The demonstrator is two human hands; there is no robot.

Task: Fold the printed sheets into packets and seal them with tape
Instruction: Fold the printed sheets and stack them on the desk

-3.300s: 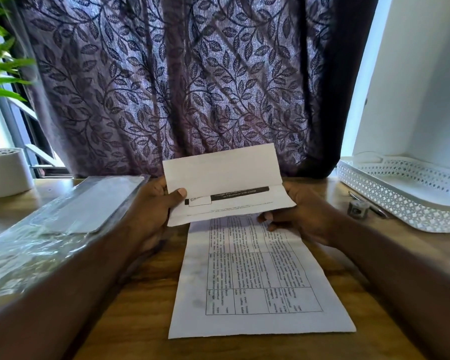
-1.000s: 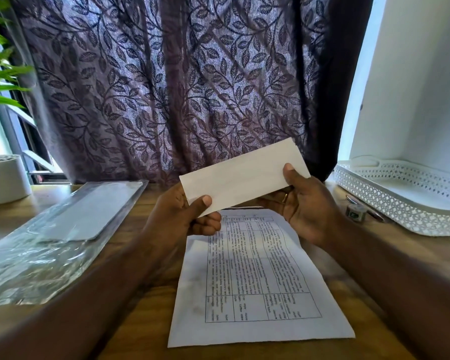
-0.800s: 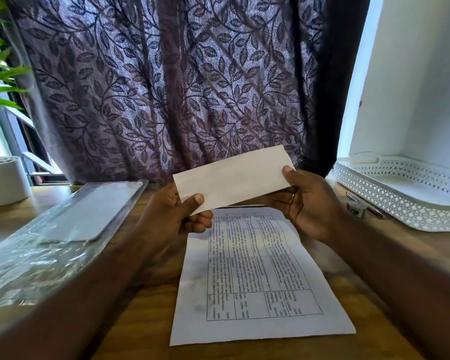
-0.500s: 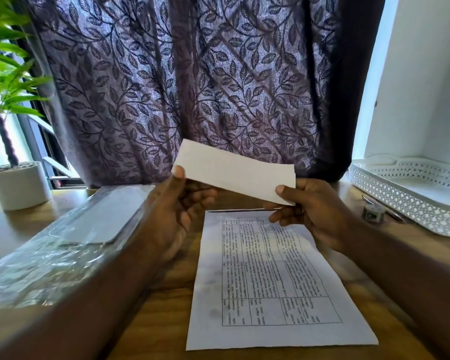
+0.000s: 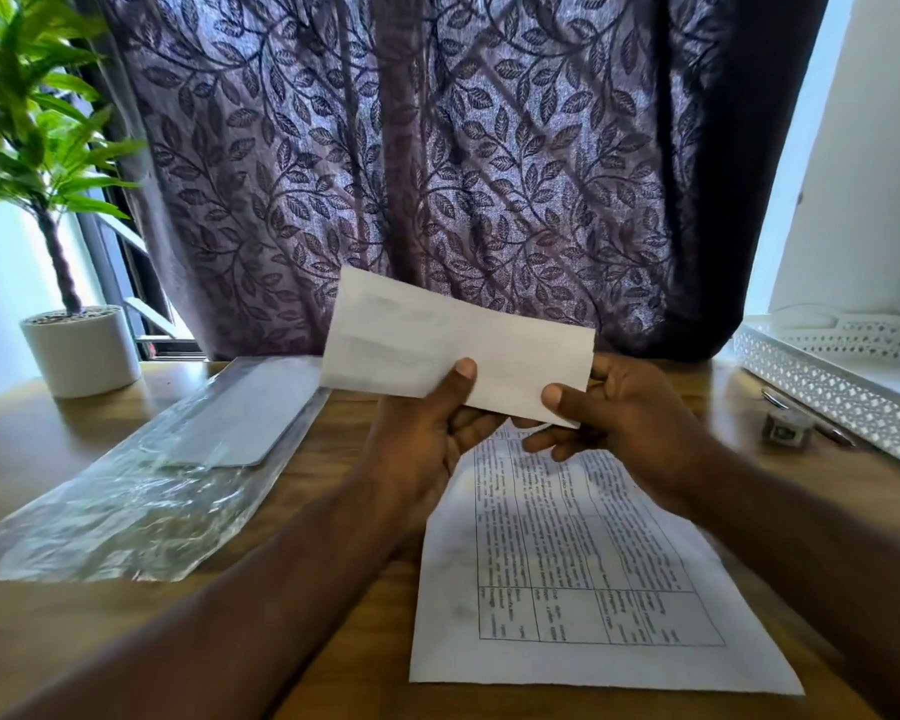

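White folded packet (image 5: 437, 350) held above far end of flat printed sheet (image 5: 583, 563). Left hand (image 5: 427, 433) pinches its lower edge, right hand (image 5: 619, 418) pinches right corner. Folding looks done; sealing left, as far as visible. Flat printed sheet on bench (image 5: 74, 641): unfolded, unsealed.

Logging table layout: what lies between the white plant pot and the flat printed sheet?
Head view: a clear plastic bag holding a grey card lies between the plant pot and the printed sheet; the left forearm crosses beside the sheet.

Purple leaf-patterned curtain (image 5: 437, 174), white perforated tray (image 5: 827, 376), green plant (image 5: 27, 122), white pot (image 5: 81, 350).
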